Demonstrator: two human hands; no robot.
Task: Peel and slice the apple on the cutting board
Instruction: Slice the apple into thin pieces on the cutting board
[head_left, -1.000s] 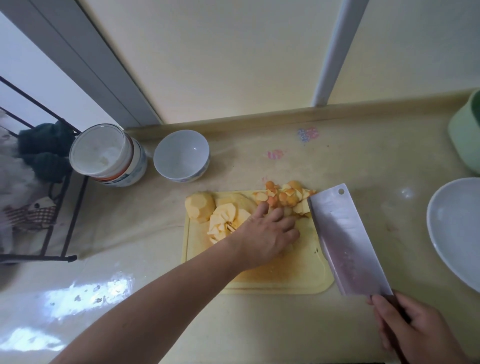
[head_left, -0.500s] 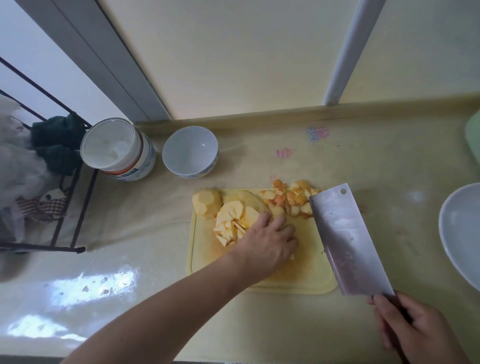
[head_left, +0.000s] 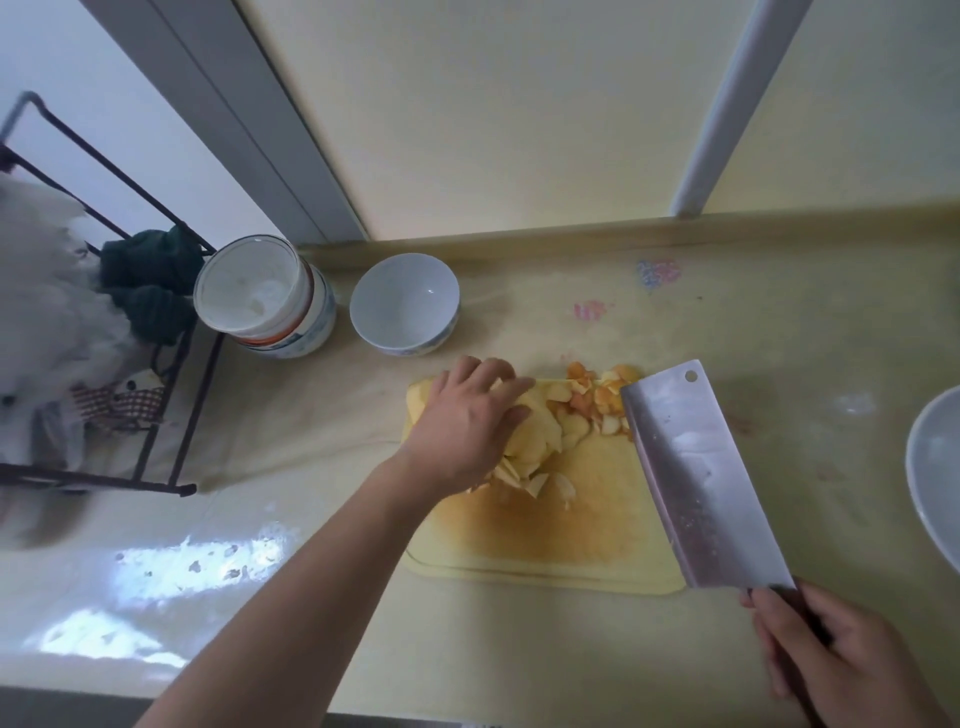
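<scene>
Head camera view, looking down at a pale yellow bench (head_left: 779, 338) with a yellow cutting board (head_left: 597, 545) between the two hands. The left hand (head_left: 467, 431) reaches forward from the lower left, forearm stretched diagonally across the bench, palm down over the far left part of the board. Its fingers are spread and gently bent over a pile of pale apple slices (head_left: 535, 441), resting on top of them; whether they actually grip any slice cannot be told, since the hand hides what lies beneath it. More slices spill out just right of and nearer than this hand. Beyond them, between the left hand's fingertips and the blade, lies a heap of orange-red peel scraps (head_left: 592, 395) at the board's far edge.

The right hand (head_left: 831, 660) sits at the lower right, fingers wrapped around the dark handle of a cleaver (head_left: 696, 478). The wide blade lies flat-side up along the board's right edge, pointing away from the person.

Beyond the left hand stand a white bowl (head_left: 405, 304) and, to its left, a stack of bowls (head_left: 260, 296). Further left is a black wire rack (head_left: 156, 415) with dark green cloth. Right of the cleaver, a white plate (head_left: 935, 478) is cut off by the frame.
</scene>
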